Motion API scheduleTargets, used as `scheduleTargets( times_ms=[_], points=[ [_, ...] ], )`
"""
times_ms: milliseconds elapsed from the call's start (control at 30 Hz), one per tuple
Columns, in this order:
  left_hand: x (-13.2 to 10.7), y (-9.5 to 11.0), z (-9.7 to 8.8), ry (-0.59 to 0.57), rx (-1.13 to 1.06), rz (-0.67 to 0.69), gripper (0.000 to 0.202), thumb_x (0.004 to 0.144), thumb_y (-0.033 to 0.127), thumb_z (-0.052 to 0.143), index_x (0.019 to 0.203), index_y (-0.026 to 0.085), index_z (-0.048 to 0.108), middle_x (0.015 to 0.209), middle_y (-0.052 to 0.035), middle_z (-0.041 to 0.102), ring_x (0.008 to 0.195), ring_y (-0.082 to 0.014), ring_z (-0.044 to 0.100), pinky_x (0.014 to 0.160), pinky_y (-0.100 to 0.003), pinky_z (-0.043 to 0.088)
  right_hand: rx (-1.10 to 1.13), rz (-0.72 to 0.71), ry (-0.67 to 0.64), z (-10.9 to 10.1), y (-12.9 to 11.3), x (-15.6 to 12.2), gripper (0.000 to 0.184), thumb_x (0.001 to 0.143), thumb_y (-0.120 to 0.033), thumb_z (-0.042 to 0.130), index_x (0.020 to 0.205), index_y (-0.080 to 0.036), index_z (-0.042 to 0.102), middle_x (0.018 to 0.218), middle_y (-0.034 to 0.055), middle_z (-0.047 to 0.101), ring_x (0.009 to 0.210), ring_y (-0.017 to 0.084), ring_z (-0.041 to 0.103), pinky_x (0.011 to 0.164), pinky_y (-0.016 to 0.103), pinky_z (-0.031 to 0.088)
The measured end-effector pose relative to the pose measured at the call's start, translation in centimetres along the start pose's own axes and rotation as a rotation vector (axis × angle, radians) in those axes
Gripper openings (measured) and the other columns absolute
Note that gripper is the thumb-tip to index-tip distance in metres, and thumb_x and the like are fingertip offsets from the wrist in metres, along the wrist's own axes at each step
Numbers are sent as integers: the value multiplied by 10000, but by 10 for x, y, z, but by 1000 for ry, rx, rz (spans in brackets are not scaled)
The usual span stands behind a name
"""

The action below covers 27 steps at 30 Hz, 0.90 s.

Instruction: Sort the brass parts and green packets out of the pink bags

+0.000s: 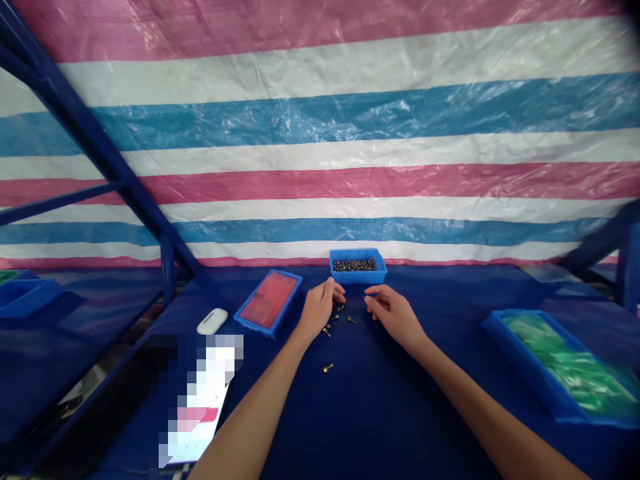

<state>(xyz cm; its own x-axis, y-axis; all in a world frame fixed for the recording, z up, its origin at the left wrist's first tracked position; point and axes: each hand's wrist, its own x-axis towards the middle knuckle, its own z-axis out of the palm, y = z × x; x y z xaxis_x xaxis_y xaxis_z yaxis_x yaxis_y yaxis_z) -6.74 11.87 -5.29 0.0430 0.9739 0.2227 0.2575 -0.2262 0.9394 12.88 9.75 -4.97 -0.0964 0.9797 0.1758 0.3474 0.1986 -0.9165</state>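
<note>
My left hand (319, 308) is closed just in front of the small blue bin (359, 277), its fingers curled inward above a few small brass-and-dark screw-like pieces (336, 316). Whatever it may hold is hidden. To its right, my right hand (397, 317) hovers over the table with thumb and forefinger apart, and nothing shows between them. One loose piece (352, 320) lies between the two hands, and another (327, 367) lies nearer to me. Many similar pieces (355, 265) fill the bottom of the blue bin.
A blue tray (243, 322) with red contents stands left, beside a white earbud case (213, 321) and a phone (200, 407) with a blurred screen. At right sits a blue bin (525, 373) of green packets. Striped sheeting (350, 180) hangs behind the dark blue table (370, 427).
</note>
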Motion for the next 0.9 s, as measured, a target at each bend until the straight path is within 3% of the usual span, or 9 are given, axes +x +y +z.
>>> scheduleTargets(
  times_ms=[100, 233, 400, 500, 600, 767, 800, 833, 900],
  points=[
    [0, 0, 0, 2, 4, 1, 525, 992, 510, 306, 814, 185, 678, 718, -47, 722, 737, -188, 689, 775, -308, 493, -370, -140, 55, -4, 0, -2, 189, 916, -360, 537, 972, -220, 650, 767, 19, 634, 680, 177, 592, 686, 318, 448],
    [0, 0, 0, 3, 4, 5, 541, 993, 519, 296, 810, 187, 682, 713, -44, 721, 730, -185, 688, 771, -305, 494, -714, -108, 83, -9, 1, -5, 196, 928, -326, 522, 1047, -203, 619, 912, 71, 640, 800, 230, 617, 713, 338, 434],
    [0, -3, 0, 8, 10, 7, 564, 988, 544, 288, 807, 188, 685, 711, -46, 724, 723, -187, 688, 765, -306, 497, -807, -80, -48, -17, 3, -1, 106, 929, -278, 515, 955, -200, 583, 905, 75, 660, 869, 250, 636, 712, 321, 416],
    [0, -4, 1, 11, 18, 10, 569, 987, 548, 281, 809, 191, 686, 712, -45, 724, 728, -188, 689, 765, -305, 497, -729, -97, -137, -22, -1, 2, 56, 902, -214, 507, 888, -207, 561, 825, 39, 661, 777, 204, 626, 666, 288, 395],
    [0, -3, 1, 7, 27, 9, 569, 989, 549, 278, 810, 191, 683, 709, -42, 722, 726, -187, 690, 761, -303, 495, -541, -111, -313, -26, -11, -1, 38, 819, -172, 556, 829, -207, 568, 669, -27, 606, 621, 140, 563, 601, 248, 377],
    [0, -2, 0, 2, 39, 19, 562, 994, 532, 277, 817, 189, 686, 714, -41, 723, 722, -183, 687, 761, -299, 493, -84, 50, -926, -26, -34, -16, 65, 737, -212, 663, 792, -182, 678, 644, -27, 640, 550, 108, 547, 522, 213, 380],
    [0, -2, 0, -1, 39, 22, 560, 993, 531, 280, 816, 189, 685, 713, -42, 723, 720, -183, 687, 758, -300, 494, 34, 70, -967, -24, -39, -18, 86, 743, -256, 690, 782, -180, 695, 665, -13, 660, 550, 109, 557, 520, 216, 393],
    [0, -2, -1, -5, 37, 22, 559, 993, 533, 283, 816, 188, 685, 714, -43, 724, 720, -184, 687, 755, -301, 494, 163, 67, -901, -22, -43, -20, 129, 758, -309, 704, 785, -182, 707, 696, 2, 677, 561, 111, 567, 527, 224, 413],
    [0, -1, -1, -15, 27, 20, 562, 990, 544, 288, 816, 184, 685, 719, -47, 726, 719, -188, 689, 748, -304, 498, 402, 35, -542, -15, -49, -20, 228, 807, -400, 685, 915, -203, 725, 826, 37, 713, 639, 127, 608, 581, 253, 473]
  ],
)
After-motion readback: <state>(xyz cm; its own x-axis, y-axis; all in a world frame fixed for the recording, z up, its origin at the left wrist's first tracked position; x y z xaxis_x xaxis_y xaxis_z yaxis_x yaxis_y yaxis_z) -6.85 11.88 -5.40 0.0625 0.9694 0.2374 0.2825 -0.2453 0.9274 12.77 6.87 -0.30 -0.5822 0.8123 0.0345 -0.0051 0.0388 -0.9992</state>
